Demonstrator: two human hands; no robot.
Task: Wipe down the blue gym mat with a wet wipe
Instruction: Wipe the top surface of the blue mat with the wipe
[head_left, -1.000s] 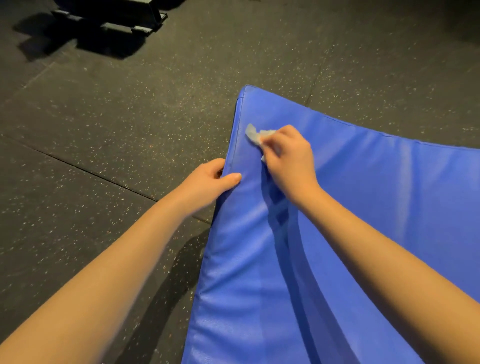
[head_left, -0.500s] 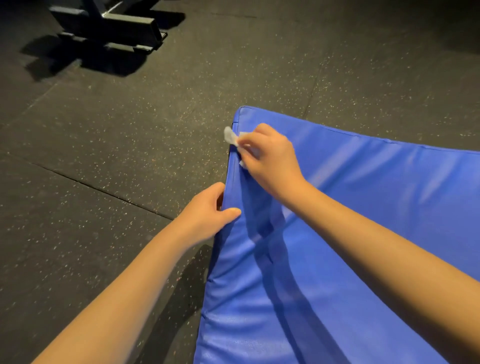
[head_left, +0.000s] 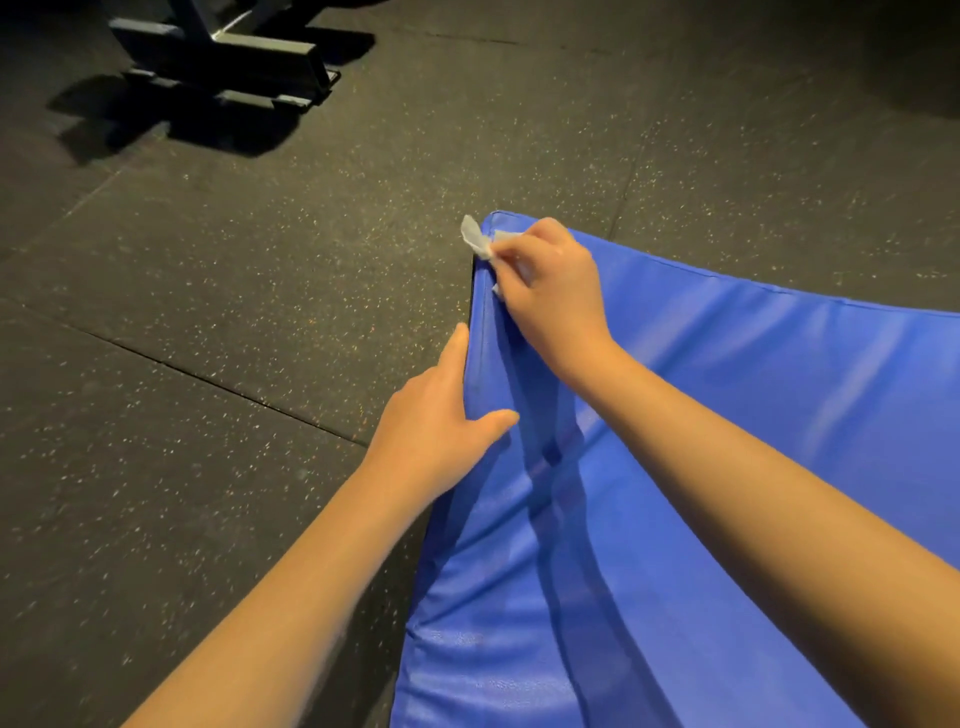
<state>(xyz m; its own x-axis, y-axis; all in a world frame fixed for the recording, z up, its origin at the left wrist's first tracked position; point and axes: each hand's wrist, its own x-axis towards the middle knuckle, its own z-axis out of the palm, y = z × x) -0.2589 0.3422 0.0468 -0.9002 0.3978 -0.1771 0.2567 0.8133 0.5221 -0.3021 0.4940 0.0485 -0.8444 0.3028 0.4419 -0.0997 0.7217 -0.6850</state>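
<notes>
- Blue gym mat (head_left: 727, 467) lies on the dark speckled floor (head_left: 234, 260), filling the lower right of view; its far corner sits near centre, left edge slightly raised
- my right hand (head_left: 550, 291) is closed around the wet wipe (head_left: 478, 240), pressing it onto the mat just beside that far corner; a loose tail of wipe sticks out past the edge over the floor
- my left hand (head_left: 441, 421) clamps the mat's left edge, thumb on top, fingers along the side; lower fingers hidden, so I cannot tell how far under they go
- judgement: edge and corner being wiped now; most of the surface looks dry, though I can't really tell in this light
- risk: wipe is bunched small, so contact patch is tiny; streaks or missed strips likely unless I spread it
- risk: hanging tail may drag on the floor and carry grit back onto the vinyl
- risk: if my left hand lets go, the lifted edge drops and the mat may shift under the stroke
- equipment base (head_left: 223, 73) far left, well apart; no hazard
</notes>
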